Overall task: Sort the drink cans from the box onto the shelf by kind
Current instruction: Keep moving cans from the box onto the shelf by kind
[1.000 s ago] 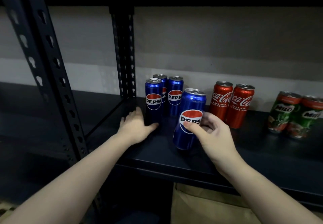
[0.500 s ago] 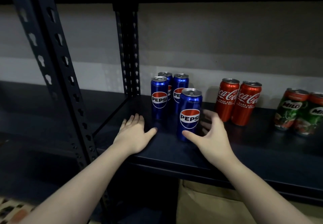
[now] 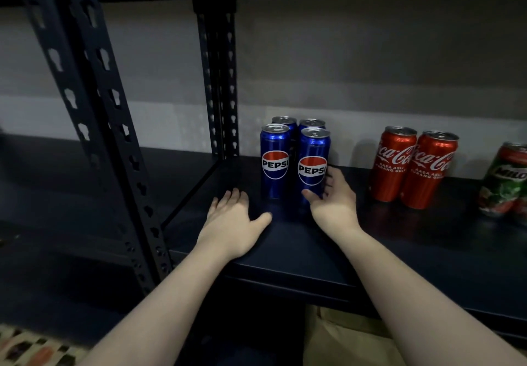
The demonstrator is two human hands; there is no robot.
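Shelf: dark blue-black metal shelf board [image 3: 285, 254], seen from above and in front; slotted dark uprights, one near left [image 3: 85, 103] and one far at the back [image 3: 218, 80].
Pepsi group: four tall blue aluminium Pepsi cans, all upright, packed in a two-by-two block just right of the far upright. Near-left can [image 3: 274, 163] and near-right can [image 3: 313, 166] stand side by side, labels facing the camera; far-left can [image 3: 284, 121] and far-right can [image 3: 312, 124] show only their tops behind them.
Coca-Cola group: two tall red aluminium Coca-Cola cans [image 3: 392, 163] [image 3: 429, 170], upright, touching each other, well apart to the right of the Pepsi block.
Milo group: green and red Milo can [image 3: 506, 180] at the far right edge, upright, cut off by the frame; cannot tell how many stand there.
Left hand: left hand [image 3: 232, 223] lies palm down on the shelf board, fingers straight and together, thumb spread to the right; holds nothing. Thumb tip sits near the base of the near-left Pepsi can, apart from it.
Right hand: right hand [image 3: 330, 197] is loosely cupped round the lower right side of the near-right Pepsi can, thumb at the can's front, fingers curved behind its right side. Contact looks light; cannot tell if it grips firmly.
Below shelf: tan cardboard box [image 3: 342, 337] under the shelf board's near edge, partly hidden by the right forearm.
Bottom left: patterned floor surface [image 3: 31, 345], blurred.
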